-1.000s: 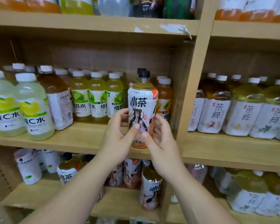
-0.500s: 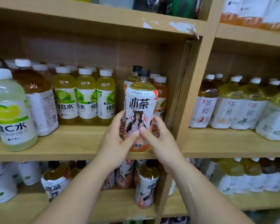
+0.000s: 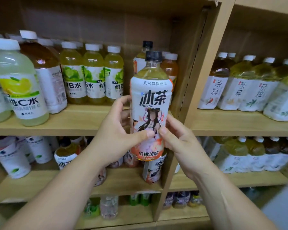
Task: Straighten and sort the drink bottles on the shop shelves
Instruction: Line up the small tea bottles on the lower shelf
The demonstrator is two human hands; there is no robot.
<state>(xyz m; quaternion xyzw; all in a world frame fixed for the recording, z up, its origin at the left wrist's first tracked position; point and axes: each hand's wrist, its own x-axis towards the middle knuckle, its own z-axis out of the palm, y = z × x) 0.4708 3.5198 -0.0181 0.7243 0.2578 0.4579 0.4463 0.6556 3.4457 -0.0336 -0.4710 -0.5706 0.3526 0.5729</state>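
left hand [image 3: 113, 130] | right hand [image 3: 179, 140] | 2 grips clamped on 1 tea bottle [image 3: 150, 100]

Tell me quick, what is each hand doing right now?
Left hand: grips the iced tea bottle.
Right hand: grips the same bottle.

Iced tea bottle [image 3: 150, 103] upright before shelf [image 3: 60, 125], left hand [image 3: 118, 135] and right hand [image 3: 178, 138] either side

Tea bottle [image 3: 150, 103] drawn forward off the shelf [image 3: 73, 125], base now below the shelf's front edge instead of standing on it, left hand [image 3: 116, 130] and right hand [image 3: 178, 138] come away from the shelf with it, another black-capped bottle [image 3: 142, 55] uncovered behind on the shelf.
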